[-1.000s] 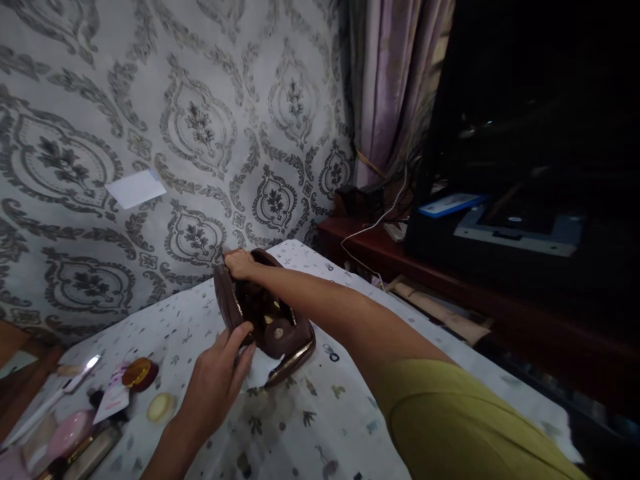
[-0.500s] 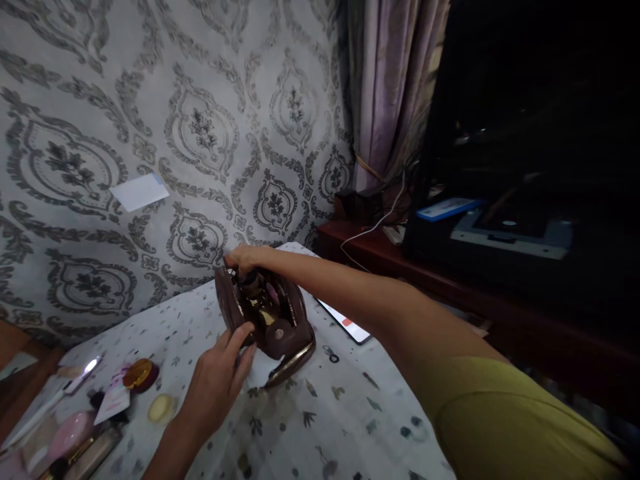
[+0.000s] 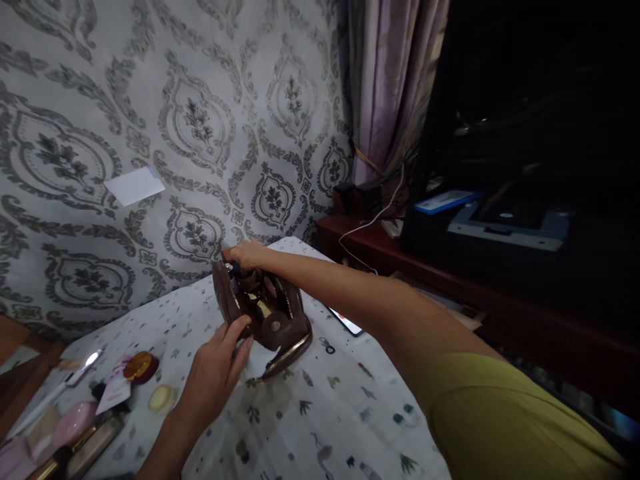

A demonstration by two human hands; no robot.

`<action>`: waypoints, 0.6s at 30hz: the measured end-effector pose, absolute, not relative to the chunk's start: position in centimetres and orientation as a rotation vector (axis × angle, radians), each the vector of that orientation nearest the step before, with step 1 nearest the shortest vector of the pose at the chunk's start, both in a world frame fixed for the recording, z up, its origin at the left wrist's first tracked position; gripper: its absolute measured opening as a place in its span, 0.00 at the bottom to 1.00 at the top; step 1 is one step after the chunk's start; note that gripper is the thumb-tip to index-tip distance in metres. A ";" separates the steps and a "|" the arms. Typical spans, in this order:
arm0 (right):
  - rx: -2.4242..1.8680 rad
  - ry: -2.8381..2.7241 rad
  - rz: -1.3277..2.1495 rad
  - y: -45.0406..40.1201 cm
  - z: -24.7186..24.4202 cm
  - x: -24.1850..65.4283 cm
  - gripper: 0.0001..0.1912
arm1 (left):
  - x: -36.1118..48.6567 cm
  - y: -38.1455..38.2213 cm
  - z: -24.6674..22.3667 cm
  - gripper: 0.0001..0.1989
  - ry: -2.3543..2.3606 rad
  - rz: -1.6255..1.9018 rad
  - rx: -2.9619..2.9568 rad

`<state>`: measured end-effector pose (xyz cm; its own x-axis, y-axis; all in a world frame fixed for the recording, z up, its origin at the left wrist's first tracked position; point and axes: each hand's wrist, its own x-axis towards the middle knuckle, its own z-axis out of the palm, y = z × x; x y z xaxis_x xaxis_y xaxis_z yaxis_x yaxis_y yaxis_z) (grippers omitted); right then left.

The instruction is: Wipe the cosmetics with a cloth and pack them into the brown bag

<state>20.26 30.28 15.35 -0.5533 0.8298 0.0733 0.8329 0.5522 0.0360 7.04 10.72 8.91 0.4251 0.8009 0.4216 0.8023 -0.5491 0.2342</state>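
Brown bag (image 3: 287, 331) in left grip (image 3: 213, 367)

Gray patterned wall (image 3: 197, 123) with white card (image 3: 135, 186), tied mauve curtain (image 3: 381, 87), white cable (image 3: 364, 226), large dark screen (image 3: 525, 127)

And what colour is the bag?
Dark brown, with gold zip teeth along its opening; the bag shows best in the head view.

Left hand (image 3: 213, 363) grips open brown bag (image 3: 283, 330); right hand (image 3: 246, 255) at its far end. Left of left fingers I see amber-lidded jar (image 3: 141, 367), cream-coloured disc (image 3: 161, 399); rightward, phone (image 3: 349, 324).
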 end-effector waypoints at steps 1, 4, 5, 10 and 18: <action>-1.455 -2.721 -0.117 30.2 15.2 20.3 0.16 | 7.0 10.7 8.9 0.16 -1.494 -0.779 -2.646; -1.424 -2.713 -0.170 29.7 14.9 20.6 0.14 | 7.0 10.7 9.0 0.16 -1.506 -0.772 -2.637; -1.411 -2.715 -0.186 29.5 14.7 20.7 0.14 | 7.1 10.7 9.0 0.16 -1.511 -0.767 -2.634; -1.385 -2.728 -0.214 29.1 14.7 20.9 0.13 | 7.1 10.6 9.3 0.17 -1.527 -0.733 -2.648; -1.406 -2.729 -0.126 28.8 15.5 20.7 0.14 | 6.9 10.4 9.4 0.18 -1.535 -0.735 -2.665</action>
